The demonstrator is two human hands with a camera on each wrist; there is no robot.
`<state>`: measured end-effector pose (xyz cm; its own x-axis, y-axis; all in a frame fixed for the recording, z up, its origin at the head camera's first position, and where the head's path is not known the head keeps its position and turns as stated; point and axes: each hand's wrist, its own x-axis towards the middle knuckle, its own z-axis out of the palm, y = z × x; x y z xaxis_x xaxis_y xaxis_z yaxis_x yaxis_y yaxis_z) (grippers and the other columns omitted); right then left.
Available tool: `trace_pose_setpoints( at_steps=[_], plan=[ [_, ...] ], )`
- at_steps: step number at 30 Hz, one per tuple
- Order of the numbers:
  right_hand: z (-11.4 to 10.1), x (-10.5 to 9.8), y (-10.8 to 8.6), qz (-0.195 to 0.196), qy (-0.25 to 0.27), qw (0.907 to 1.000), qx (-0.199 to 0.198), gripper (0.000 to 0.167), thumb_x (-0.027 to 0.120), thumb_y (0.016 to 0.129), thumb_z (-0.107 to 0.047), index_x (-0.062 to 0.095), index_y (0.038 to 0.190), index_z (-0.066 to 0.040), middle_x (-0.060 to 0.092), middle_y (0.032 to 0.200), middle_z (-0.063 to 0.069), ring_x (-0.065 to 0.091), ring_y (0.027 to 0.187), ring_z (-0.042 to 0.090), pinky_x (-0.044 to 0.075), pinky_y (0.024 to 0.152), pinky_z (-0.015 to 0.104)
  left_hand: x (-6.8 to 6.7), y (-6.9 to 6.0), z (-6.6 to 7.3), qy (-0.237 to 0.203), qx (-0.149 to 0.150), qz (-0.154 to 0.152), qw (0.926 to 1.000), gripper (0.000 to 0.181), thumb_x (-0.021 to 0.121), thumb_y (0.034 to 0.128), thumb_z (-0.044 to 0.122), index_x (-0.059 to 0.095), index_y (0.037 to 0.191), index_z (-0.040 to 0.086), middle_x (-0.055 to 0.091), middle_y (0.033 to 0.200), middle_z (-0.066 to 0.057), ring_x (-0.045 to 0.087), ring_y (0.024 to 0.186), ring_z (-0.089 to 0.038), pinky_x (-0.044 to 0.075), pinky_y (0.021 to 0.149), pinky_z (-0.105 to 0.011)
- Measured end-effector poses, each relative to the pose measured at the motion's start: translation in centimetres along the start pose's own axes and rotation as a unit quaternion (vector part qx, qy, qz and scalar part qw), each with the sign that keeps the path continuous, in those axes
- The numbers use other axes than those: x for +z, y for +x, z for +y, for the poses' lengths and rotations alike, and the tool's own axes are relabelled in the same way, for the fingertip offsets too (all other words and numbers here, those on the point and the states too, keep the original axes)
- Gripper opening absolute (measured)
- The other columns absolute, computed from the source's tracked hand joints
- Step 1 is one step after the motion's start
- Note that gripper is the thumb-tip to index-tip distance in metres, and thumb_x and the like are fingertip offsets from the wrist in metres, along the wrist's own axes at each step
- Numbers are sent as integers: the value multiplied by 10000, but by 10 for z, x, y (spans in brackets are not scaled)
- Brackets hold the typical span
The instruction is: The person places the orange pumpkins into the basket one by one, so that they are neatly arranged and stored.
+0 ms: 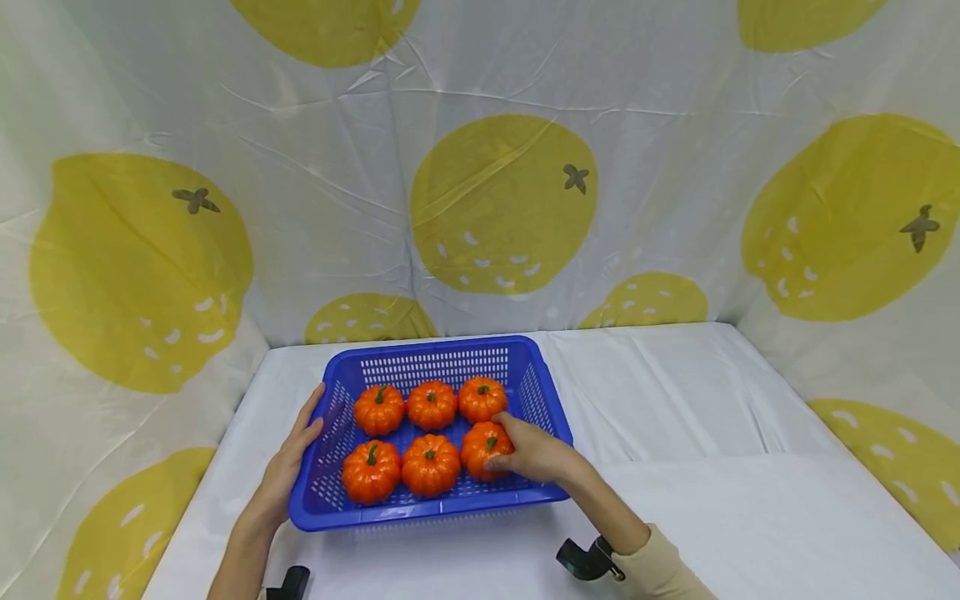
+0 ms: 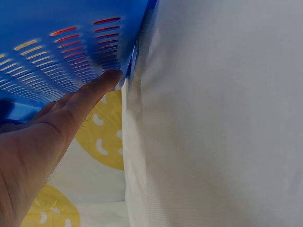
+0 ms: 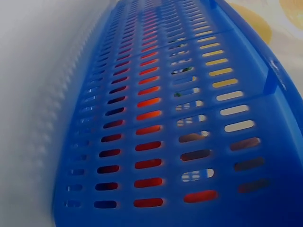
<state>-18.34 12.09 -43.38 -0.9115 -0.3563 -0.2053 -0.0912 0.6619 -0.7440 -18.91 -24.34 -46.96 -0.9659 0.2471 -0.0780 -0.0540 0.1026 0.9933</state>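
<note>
A blue plastic basket [image 1: 367,517] with slotted walls holds several small orange pumpkins in two rows of three. My right hand [image 1: 534,452] reaches over the basket's right front corner and grips the front right pumpkin [image 1: 480,448], thumb on the near side and fingers on the far side. Against the outside of the left wall rests my left hand [image 1: 288,462], its fingers fairly straight; the left wrist view shows a straight digit along the slotted wall [image 2: 61,52]. From the right wrist, only the slotted front wall [image 3: 156,109] is plain, with orange behind it.
The basket sits on a white cloth-covered table [image 1: 697,500], nearer its left edge. A pale curtain [image 1: 652,192] printed with yellow lemons encloses the back and both sides. Black wrist devices [image 1: 588,558] are worn on both wrists.
</note>
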Motion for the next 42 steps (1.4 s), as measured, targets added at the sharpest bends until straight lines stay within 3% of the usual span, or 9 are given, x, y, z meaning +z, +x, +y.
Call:
trace_pose_setpoints(
  at_steps=[7,14,20,25,29,35,38,40,42],
  plan=[
    [-1,3,2,236,-357,9991,-11,669,788,919,-200,474,1424,106,633,1335,253,618,1237,392,461,1126,577,-1,-2,-1,-29,-51,43,10000,589,251,1127,443,20,1666,391,-94,1763,-51,-17,1589,-463,14,1208,-778],
    [4,-3,-2,371,108,9992,-83,793,756,948,-300,387,1508,123,525,1489,301,502,1406,443,376,1192,607,5,-2,-2,-60,-54,-13,10000,589,247,1128,444,16,1666,389,-93,1763,-62,-28,1593,-467,4,1211,-772],
    [7,-21,-10,317,518,9977,-289,850,662,987,-492,334,1585,14,418,1613,233,389,1509,427,315,1223,630,7,-1,-3,-30,13,45,10000,583,244,1128,437,31,1668,383,-73,1764,-67,-25,1595,-470,3,1209,-775],
    [14,-52,-23,486,784,9926,-786,702,590,1038,-456,359,1590,-88,416,1628,191,384,1512,440,324,1212,627,8,-1,-4,-73,10,53,10000,589,249,1128,430,34,1672,358,-71,1765,-69,-46,1597,-461,-17,1208,-775],
    [27,-79,-32,944,581,9896,-920,617,513,1077,-428,369,1596,-127,400,1636,196,362,1505,489,329,1174,697,11,0,-5,-69,59,68,9999,593,262,1128,420,52,1676,333,-57,1765,-76,-56,1600,-453,-34,1208,-772],
    [56,-107,-40,1236,351,9895,-655,599,413,1108,-439,346,1615,-127,367,1648,220,343,1502,509,322,1136,756,20,7,-7,-103,143,-12,9998,591,262,1131,408,63,1679,306,-47,1765,-81,-65,1606,-445,-43,1216,-758],
    [69,-113,-40,1448,-111,9880,-529,629,442,1097,-449,342,1615,-105,318,1668,233,289,1523,516,295,1138,770,24,11,-9,-111,191,-53,9997,589,265,1133,404,56,1677,320,-40,1766,-67,-56,1610,-436,-36,1222,-750],
    [78,-116,-37,1592,-460,9852,-430,667,466,1086,-460,329,1617,-82,259,1689,240,232,1539,526,253,1145,787,25,14,-9,-26,239,0,9997,586,269,1134,403,59,1676,331,-20,1767,-66,-24,1613,-432,-15,1232,-739],
    [87,-116,-33,1731,-824,9808,-363,703,488,1074,-469,321,1616,-53,205,1702,251,186,1549,538,205,1154,798,22,16,-7,315,326,164,9988,576,270,1134,414,90,1676,332,66,1762,-96,114,1600,-444,104,1243,-725]
  ],
)
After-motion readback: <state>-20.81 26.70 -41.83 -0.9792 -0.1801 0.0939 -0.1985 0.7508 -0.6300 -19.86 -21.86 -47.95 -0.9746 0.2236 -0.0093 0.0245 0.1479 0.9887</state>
